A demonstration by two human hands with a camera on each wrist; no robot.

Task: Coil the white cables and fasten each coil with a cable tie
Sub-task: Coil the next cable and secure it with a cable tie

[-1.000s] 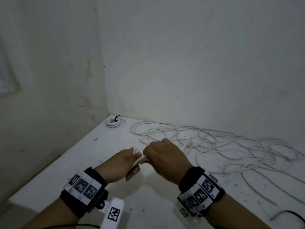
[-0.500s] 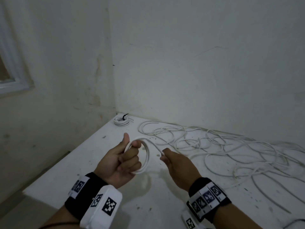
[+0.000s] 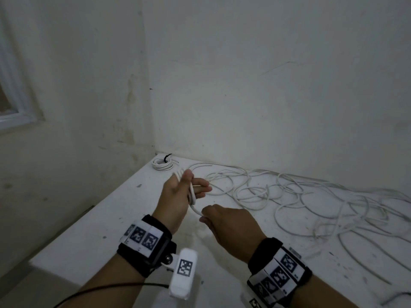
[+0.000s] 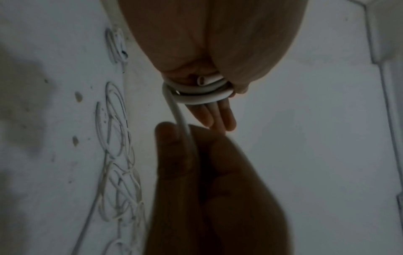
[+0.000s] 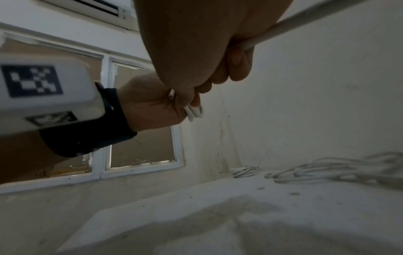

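I see the white cable (image 3: pixel 193 197) wound in a small coil around my left hand (image 3: pixel 178 196), and in the left wrist view I count about 3 loops (image 4: pixel 202 93) lying across the fingers (image 4: pixel 220 117), with the cut end (image 4: pixel 201 80) tucked against the palm. The fingers poke out straight past the loops, and the thumb (image 3: pixel 186 177) presses the loops down from above, so this hand is clamped on the coil. From the coil 1 strand runs down to my right hand (image 3: pixel 231 230), which sits just below and very close to the left one. The right hand's fingers are curled tight around that strand, and in the right wrist view the cable (image 5: pixel 305 24) goes through the fist and out to the side. Both hands are held up above the white table (image 3: pixel 106 236), not touching it. Farther back on the table the rest of the loose white cables (image 3: pixel 311 196) lie in a messy tangle along the wall. In the far corner sits 1 finished coil (image 3: pixel 162 164) with a black cable tie (image 3: pixel 166 157) around it. On the left wall I see part of a window frame (image 3: pixel 15 116). Both wrists wear black bands with square black and white markers (image 3: pixel 144 240).
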